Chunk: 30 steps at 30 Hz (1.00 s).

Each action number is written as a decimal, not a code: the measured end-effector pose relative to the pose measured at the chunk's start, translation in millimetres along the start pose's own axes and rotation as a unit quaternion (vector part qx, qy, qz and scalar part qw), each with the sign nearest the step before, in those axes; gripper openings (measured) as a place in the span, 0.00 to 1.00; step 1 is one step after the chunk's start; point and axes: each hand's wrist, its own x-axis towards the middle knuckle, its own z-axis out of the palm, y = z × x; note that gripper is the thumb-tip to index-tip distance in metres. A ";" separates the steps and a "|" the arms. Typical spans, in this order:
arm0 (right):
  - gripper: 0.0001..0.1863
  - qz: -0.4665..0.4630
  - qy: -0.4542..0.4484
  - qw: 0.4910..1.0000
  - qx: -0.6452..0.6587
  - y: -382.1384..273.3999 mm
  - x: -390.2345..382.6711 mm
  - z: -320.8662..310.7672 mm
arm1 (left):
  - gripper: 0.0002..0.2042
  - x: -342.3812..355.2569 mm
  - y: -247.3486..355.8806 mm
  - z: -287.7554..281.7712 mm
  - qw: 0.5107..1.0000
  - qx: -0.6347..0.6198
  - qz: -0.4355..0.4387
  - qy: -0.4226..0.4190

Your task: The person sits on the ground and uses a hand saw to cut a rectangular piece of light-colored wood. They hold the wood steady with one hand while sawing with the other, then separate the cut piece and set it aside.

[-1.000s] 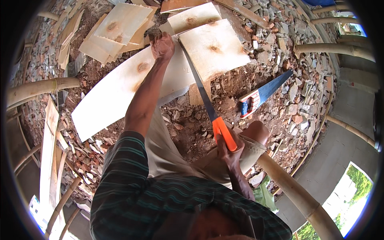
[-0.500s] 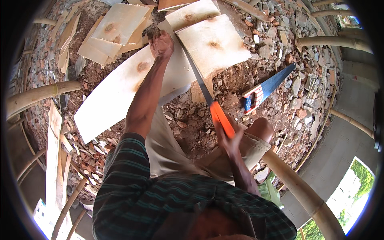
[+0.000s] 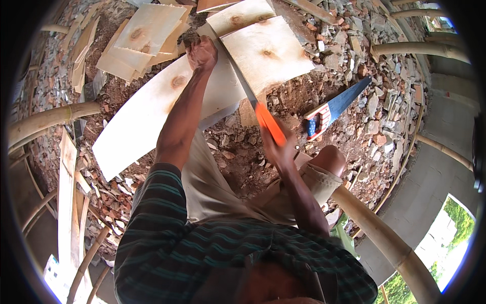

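Observation:
My right hand (image 3: pixel 279 146), a little blurred, is wrapped round the orange handle of a hand saw (image 3: pixel 272 126). Its narrow blade runs up and to the left, along the right edge of a long pale plywood sheet (image 3: pixel 136 111). The far end of the blade is beside my left hand. My left hand (image 3: pixel 202 53) bears down on that sheet with its fingers curled, gripping it near the far end. A squarish plywood piece (image 3: pixel 271 55) lies right of the blade, partly over another piece (image 3: pixel 238 19).
A second hand saw (image 3: pixel 336 109) with a blue blade lies on the rubble at right. Several cut plywood pieces (image 3: pixel 142 30) are stacked at far left. Bamboo poles (image 3: pixel 55 119) stand at both sides, and one (image 3: pixel 385 240) rises close by my right knee. Broken brick covers the ground.
My right hand has pushed the orange-handled saw forward and to the left along the plywood edge. My left hand stays at its place on the sheet.

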 end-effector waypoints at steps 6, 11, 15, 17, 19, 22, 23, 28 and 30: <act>0.11 -0.076 0.024 0.996 -0.047 -13.5 10.4 -3.1 | 0.08 2.2 3.0 -9.0 1.000 -0.004 0.017 0.013; 0.18 0.051 0.028 0.998 0.011 -48.7 -37.2 -34.4 | 0.12 6.9 3.8 -2.6 0.999 -0.004 -0.028 -0.035; 0.15 0.059 -0.019 0.998 0.025 -38.6 52.0 22.1 | 0.10 5.6 1.1 -7.2 1.000 0.003 0.009 -0.015; 0.15 -0.004 -0.001 1.000 0.016 -30.8 53.7 25.8 | 0.09 5.1 0.2 -9.1 0.999 0.009 -0.003 -0.043; 0.17 0.007 0.021 1.000 -0.003 -17.1 11.1 -0.5 | 0.09 3.9 0.5 -6.1 1.000 0.003 0.005 -0.024; 0.18 -0.014 0.039 0.999 0.032 -21.1 -57.7 -41.1 | 0.09 1.7 0.0 0.3 1.000 -0.002 -0.011 0.010; 0.18 0.008 0.028 0.999 0.021 -17.6 -55.7 -40.0 | 0.09 1.4 1.5 2.7 1.000 0.004 -0.007 0.025; 0.13 0.023 -0.005 1.000 0.015 -28.8 40.8 15.4 | 0.09 4.0 0.9 -2.1 1.000 0.006 -0.009 0.002; 0.11 -0.017 -0.001 1.000 -0.005 -36.6 48.8 21.0 | 0.09 3.6 -0.3 -7.6 1.000 0.013 0.007 -0.021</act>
